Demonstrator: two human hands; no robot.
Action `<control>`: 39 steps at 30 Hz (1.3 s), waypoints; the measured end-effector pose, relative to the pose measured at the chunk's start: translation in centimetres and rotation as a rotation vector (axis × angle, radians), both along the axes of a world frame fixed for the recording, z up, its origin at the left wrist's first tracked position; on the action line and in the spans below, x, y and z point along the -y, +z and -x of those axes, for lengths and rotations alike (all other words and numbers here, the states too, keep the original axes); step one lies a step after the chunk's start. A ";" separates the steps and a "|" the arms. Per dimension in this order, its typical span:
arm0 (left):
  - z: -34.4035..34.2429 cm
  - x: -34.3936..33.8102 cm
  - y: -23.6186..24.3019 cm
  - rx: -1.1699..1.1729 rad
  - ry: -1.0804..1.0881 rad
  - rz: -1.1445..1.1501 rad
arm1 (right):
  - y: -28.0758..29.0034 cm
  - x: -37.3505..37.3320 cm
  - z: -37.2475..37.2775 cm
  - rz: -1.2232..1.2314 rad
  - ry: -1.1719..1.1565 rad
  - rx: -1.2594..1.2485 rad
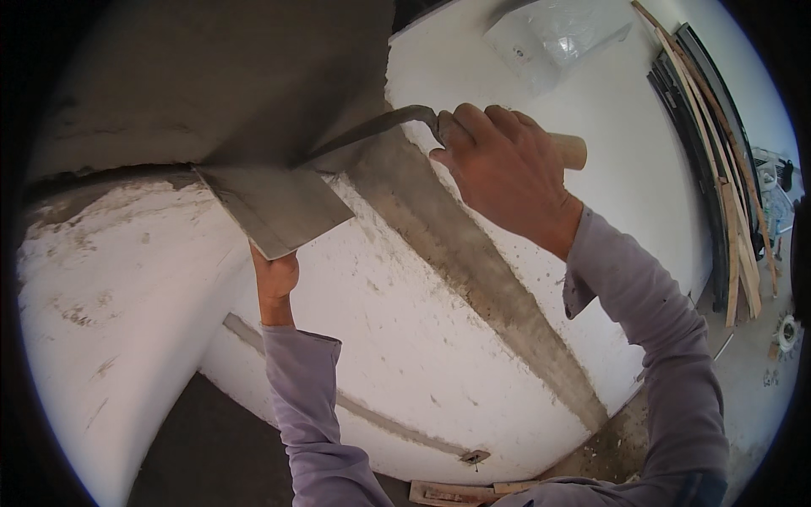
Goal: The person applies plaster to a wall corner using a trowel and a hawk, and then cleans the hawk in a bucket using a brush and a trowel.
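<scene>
My right hand (505,169) is closed round the pale wooden handle of a trowel (570,150). The trowel's dark metal blade slants down and left, its tip at the edge of a grey plastered surface (220,76). Just below that surface, a flat square plasterer's hawk (279,201) tilts with its far edge close to the joint. Under the hawk is my left hand (277,277), its fingers mostly hidden behind the plate, gripping it from beneath. To the right of the hawk, a broad grey mortar strip (465,270) runs down the white wall (405,313).
Long wooden strips (733,194) and dark lengths lean at the right. A clear plastic sheet (562,38) hangs on the white wall. A thinner grey strip (397,422) leads to a small wall box (475,456). Boards (452,493) lie at the bottom; a roll of tape (788,333) lies far right.
</scene>
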State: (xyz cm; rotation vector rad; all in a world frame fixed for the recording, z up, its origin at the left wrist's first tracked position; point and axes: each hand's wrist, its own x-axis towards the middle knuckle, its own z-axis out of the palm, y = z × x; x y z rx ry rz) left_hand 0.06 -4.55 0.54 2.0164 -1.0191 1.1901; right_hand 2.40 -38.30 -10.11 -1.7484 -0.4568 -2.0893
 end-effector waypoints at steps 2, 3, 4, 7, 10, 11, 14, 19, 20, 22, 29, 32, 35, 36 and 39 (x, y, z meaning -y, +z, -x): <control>0.3 2.1 -0.3 -0.031 -0.035 0.029 | 0.6 1.6 0.2 0.003 -0.020 0.119; 0.6 2.2 -0.2 -0.037 -0.043 0.016 | 0.7 1.9 0.7 0.010 -0.022 0.122; 0.9 2.2 -0.2 -0.043 -0.051 0.003 | 0.8 2.4 1.5 0.018 -0.026 0.126; 1.5 3.0 -0.3 -0.064 -0.082 0.014 | 1.3 4.0 3.8 0.035 -0.047 0.120; 1.6 3.1 -0.2 -0.086 -0.131 0.001 | 1.8 5.4 5.4 0.060 -0.063 0.146; 1.6 3.0 -0.2 -0.094 -0.150 -0.011 | 1.9 5.9 5.7 0.070 -0.067 0.162; 1.7 3.1 -0.1 -0.062 -0.127 -0.013 | 2.0 6.8 7.1 0.078 -0.038 0.124; 2.0 4.0 -0.2 -0.088 -0.129 0.007 | 0.4 8.2 8.8 0.064 0.079 0.121; 2.2 3.7 -0.2 -0.087 -0.112 -0.009 | -0.4 8.2 8.6 0.052 0.126 0.143; 2.2 3.7 -0.2 -0.080 -0.122 -0.015 | -1.7 8.8 8.0 0.046 0.221 0.147; 1.6 2.4 0.3 0.189 0.108 -0.238 | -5.1 3.0 1.0 -0.029 0.909 -0.080; 1.0 0.9 0.5 0.290 0.247 -0.364 | -5.0 -0.5 -0.7 -0.046 1.020 -0.070; 1.0 -0.2 0.6 0.347 0.345 -0.398 | -4.8 -2.5 -1.5 -0.033 1.058 -0.099; 0.9 -0.2 0.5 0.369 0.364 -0.394 | -4.6 -2.8 -1.5 -0.027 1.055 -0.126; 1.4 0.9 0.3 0.273 0.294 -0.421 | -4.1 -3.6 -2.3 -0.003 1.068 -0.111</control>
